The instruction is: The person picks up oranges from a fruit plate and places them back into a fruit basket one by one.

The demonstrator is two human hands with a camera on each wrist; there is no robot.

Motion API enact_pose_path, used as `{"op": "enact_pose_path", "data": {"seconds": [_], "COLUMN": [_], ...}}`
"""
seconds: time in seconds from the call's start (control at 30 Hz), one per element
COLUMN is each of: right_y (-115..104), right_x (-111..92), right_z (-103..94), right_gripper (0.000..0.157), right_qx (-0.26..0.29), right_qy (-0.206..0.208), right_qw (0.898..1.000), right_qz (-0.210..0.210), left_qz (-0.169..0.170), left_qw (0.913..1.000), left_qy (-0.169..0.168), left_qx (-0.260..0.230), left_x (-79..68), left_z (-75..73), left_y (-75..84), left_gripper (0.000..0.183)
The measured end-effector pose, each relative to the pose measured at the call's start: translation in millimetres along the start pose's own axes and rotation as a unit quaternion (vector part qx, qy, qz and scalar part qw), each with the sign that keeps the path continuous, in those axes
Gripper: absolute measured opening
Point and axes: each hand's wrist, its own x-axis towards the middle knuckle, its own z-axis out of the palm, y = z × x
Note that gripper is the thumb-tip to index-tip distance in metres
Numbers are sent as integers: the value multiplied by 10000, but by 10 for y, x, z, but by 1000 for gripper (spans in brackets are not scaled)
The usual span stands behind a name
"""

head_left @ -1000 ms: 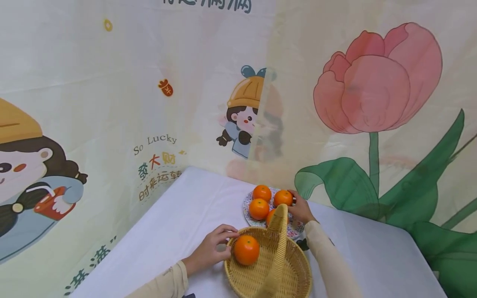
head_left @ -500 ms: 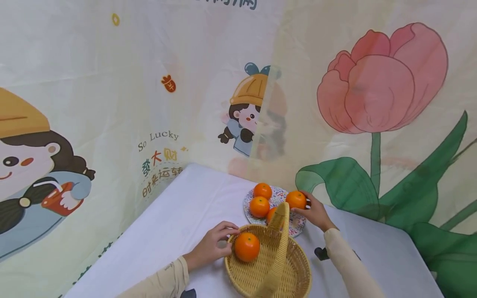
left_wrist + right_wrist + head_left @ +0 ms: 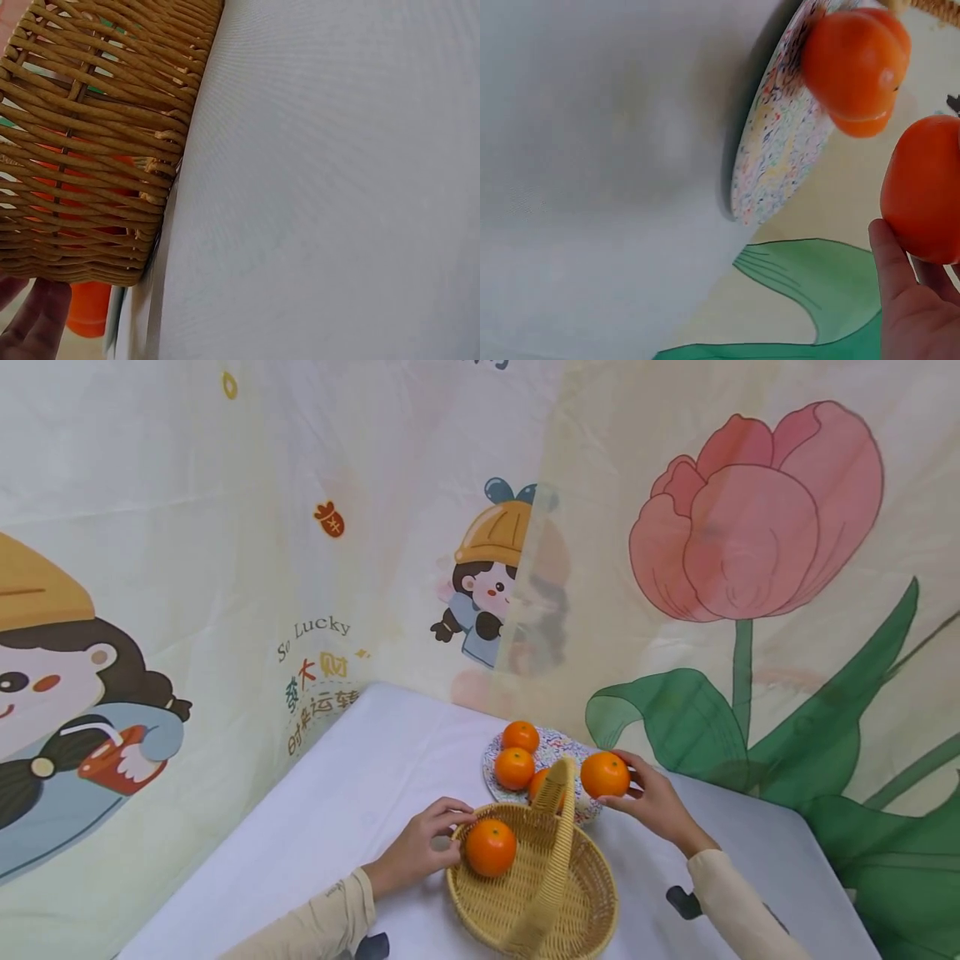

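Note:
My right hand grips an orange between thumb and fingers, raised beside the right part of the patterned plate. The right wrist view shows that orange apart from the plate. Three other oranges lie on the plate, one of them partly behind the basket handle. A yellow wicker basket stands nearer, with one orange inside at its left. My left hand holds the basket's left rim, thumb and fingertips right at the edge. The left wrist view catches its fingers against the woven rim.
The basket's tall arched handle rises between the two hands. A white cloth covers the table. Printed hangings with a pink tulip and cartoon figures close off the back and left side.
My right hand has lifted the orange off the plate and moved it right and toward the basket. The left hand stays at the basket rim.

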Motion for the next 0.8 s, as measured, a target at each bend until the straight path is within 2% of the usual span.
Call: {"op": "enact_pose_path", "data": {"seconds": [0.27, 0.5, 0.8], "right_y": [-298, -457, -578], "right_x": [-266, -475, -572], "right_z": [69, 293, 525], "right_gripper": [79, 77, 81], "right_qx": [241, 548, 561], "right_qy": [-63, -311, -721], "right_qw": [9994, 9980, 9956], "right_qz": [-237, -34, 189], "left_qz": [-116, -124, 33], "left_qw": [9999, 9998, 9998], "left_qy": [-27, -36, 11], "left_qx": [-9, -142, -202], "left_x": [10, 4, 13], "left_z": [-20, -26, -21], "left_y": [17, 35, 34], "left_gripper": [44, 45, 46]}}
